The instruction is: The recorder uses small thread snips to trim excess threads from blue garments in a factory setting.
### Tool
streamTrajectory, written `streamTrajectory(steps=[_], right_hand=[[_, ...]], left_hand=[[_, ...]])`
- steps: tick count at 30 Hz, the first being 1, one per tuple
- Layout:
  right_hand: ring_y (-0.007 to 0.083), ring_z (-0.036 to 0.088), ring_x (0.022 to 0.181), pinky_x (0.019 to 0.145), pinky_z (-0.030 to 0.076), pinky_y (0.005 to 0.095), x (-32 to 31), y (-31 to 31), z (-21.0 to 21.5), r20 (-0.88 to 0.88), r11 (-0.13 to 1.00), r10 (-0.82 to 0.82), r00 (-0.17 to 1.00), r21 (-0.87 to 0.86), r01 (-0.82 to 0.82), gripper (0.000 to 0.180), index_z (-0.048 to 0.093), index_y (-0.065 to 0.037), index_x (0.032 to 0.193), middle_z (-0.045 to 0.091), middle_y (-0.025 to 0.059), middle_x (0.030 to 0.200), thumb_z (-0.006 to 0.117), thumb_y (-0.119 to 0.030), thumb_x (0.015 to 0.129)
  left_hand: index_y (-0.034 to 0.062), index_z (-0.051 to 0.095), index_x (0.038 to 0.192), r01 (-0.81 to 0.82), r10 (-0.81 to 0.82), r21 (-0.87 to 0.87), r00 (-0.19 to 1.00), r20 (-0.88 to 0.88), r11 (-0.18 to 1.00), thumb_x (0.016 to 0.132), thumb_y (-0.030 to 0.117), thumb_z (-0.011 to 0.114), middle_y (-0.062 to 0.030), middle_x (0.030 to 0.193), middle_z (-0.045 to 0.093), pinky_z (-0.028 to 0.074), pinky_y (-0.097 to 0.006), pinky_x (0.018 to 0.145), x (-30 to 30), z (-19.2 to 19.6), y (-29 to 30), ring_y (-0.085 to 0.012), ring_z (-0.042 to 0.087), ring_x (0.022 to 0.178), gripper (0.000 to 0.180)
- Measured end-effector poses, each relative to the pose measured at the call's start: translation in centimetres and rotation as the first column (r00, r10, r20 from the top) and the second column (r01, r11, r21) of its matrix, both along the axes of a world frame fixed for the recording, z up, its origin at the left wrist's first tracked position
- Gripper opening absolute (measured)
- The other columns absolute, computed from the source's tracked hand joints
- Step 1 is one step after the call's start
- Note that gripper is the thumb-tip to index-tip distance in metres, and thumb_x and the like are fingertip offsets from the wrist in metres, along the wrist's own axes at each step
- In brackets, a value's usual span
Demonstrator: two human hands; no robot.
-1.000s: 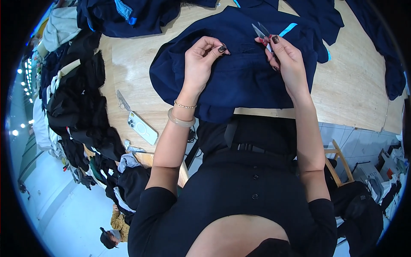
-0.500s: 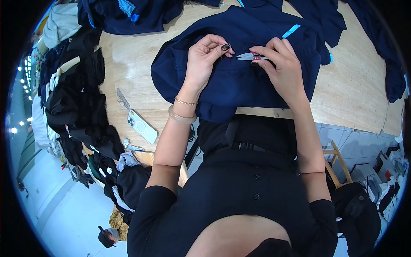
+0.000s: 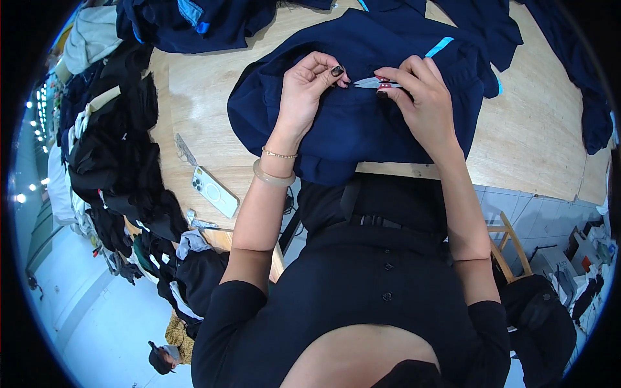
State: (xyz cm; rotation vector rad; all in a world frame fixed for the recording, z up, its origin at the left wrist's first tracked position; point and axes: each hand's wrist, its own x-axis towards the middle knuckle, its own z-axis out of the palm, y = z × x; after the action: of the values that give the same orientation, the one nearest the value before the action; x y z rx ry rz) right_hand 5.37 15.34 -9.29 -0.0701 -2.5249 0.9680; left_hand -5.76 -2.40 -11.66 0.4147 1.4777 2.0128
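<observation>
A dark navy garment [image 3: 369,129] lies bunched over the near side of the table. Above it, my left hand [image 3: 307,84] is closed in a pinch. What sits between its fingertips, if anything, is too small to make out. My right hand [image 3: 424,94] grips a pair of thread snips [image 3: 367,83] with red on the grip. Their pointed blades reach left, almost to the left fingertips, and look slightly apart. A light-blue strip [image 3: 440,46] shows on the garment beyond my right hand.
More navy garments [image 3: 194,29] lie at the table's far side. Dark clothes [image 3: 116,149] are heaped along the left edge. A white phone [image 3: 215,192] rests on the wooden table [image 3: 194,103]. A person [image 3: 169,352] is at lower left; a wooden chair [image 3: 511,249] stands at right.
My right hand and the thread snips have shifted slightly left, bringing the blade tips closer to my left fingertips. My left hand has barely moved, and the garment lies nearly the same.
</observation>
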Motion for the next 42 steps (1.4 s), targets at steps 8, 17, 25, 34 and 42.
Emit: streamTrajectory(steps=[8,17,25,34,42], right_hand=[[0.0176,0.051,0.079,0.066,0.046,0.0285,-0.3,-1.0,0.2,-0.006,0.996,-0.019,1.0,0.092,0.019,0.021,0.071,-0.008,0.093,0.053,0.0019,0.081,0.075,-0.008,0.072],[0.0116,0.061,0.091,0.083,0.047,0.021,-0.2,1.5,0.0,0.026,0.682,-0.161,0.987,-0.72,0.13,0.021,0.067,-0.004,0.11,0.066,0.0047,0.099,0.064,-0.011,0.09],[0.0111,0.061,0.091,0.085,0.047,0.0208,-0.4,1.8,-1.3,-0.003,0.666,-0.152,0.988,-0.74,0.1,0.022,0.067,-0.003,0.111,0.065,0.005,0.1,0.064,-0.011,0.091],[0.0096,0.059,0.088,0.079,0.047,0.019,-0.2,2.2,-1.3,-0.019,0.663,-0.111,0.994,-0.746,0.06,0.022,0.068,-0.005,0.109,0.063,0.0029,0.099,0.067,-0.007,0.087],[0.0125,0.062,0.061,0.055,0.046,0.022,2.5,0.0,2.2,0.241,0.869,-0.178,0.954,-0.416,0.267,0.013,0.058,-0.002,0.095,0.065,0.0076,0.072,0.065,-0.003,0.085]], left_hand=[[-0.0018,0.059,0.095,0.011,-0.011,-0.007,1.0,0.014,1.0,0.091,-0.001,0.058,-0.0076,0.084,0.065,0.052,-0.024,0.076,0.1,0.2,0.0,-0.0121,0.062,0.077,0.004],[0.0001,0.064,0.082,-0.173,-0.003,-0.391,0.912,-0.41,0.904,0.092,0.01,0.059,-0.0015,0.076,0.061,0.04,-0.021,0.06,1.1,3.5,-1.1,-0.0084,0.048,0.062,0.015],[0.0026,0.068,0.081,-0.311,-0.029,-0.391,0.75,-0.661,0.867,0.081,0.004,0.067,-0.0058,0.078,0.062,0.047,-0.026,0.069,1.7,1.4,2.3,-0.0161,0.058,0.073,0.002],[0.0035,0.065,0.098,-0.26,-0.213,-0.473,0.645,-0.734,0.842,0.079,0.006,0.072,-0.0058,0.089,0.063,0.047,-0.027,0.078,1.9,3.2,1.2,-0.016,0.059,0.085,0.021],[0.0051,0.066,0.1,-0.178,-0.235,-0.529,0.747,-0.622,0.83,0.077,0.001,0.069,-0.0034,0.087,0.067,0.046,-0.027,0.082,1.6,1.6,1.1,-0.0154,0.059,0.085,0.024]])
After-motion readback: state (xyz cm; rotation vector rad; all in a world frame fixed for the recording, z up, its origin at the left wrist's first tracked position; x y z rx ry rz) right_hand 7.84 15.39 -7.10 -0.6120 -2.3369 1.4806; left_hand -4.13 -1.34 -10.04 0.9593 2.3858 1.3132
